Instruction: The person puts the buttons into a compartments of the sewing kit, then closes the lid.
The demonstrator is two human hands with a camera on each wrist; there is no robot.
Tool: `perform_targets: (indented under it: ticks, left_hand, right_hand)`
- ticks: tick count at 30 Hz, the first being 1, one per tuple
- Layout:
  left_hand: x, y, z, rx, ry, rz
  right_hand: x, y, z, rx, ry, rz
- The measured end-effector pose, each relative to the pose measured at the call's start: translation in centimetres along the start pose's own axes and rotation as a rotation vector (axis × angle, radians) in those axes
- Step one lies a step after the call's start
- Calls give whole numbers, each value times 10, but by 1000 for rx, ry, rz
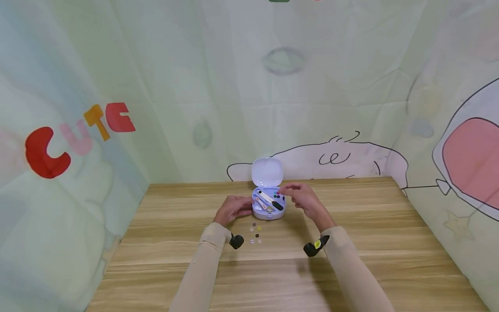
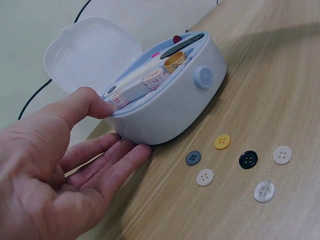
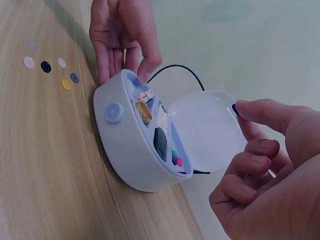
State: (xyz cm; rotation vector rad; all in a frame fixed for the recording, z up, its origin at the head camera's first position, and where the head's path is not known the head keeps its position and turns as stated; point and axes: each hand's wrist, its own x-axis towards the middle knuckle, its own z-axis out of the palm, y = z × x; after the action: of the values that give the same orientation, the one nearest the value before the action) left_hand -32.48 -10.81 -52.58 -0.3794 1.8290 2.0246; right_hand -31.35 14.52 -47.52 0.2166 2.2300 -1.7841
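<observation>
A white sewing box stands with its lid raised. My left hand holds the box's left end, thumb on the rim and fingers against the lower wall. Between the thumb and index finger of my right hand is a small dark blue button, pinched beside the raised lid. Inside the box lie a folded tape measure, a gold thimble, a long white tool with a dark end, and several coloured buttons in one compartment.
Loose buttons lie on the wooden table in front of the box, among them a yellow button, a black button and a grey button. A printed curtain hangs behind the table. A dark cord runs behind the box.
</observation>
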Motion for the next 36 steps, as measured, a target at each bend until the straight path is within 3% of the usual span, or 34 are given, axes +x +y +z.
perform_targets:
  ticks: [23,36]
  left_hand:
    - [-3,-1,0,-1,-15,35]
    - [-3,0,-1,11,-17,29]
  right_hand:
    - [21,3,3,121,52,50]
    - [18,9,-1,118,31,2]
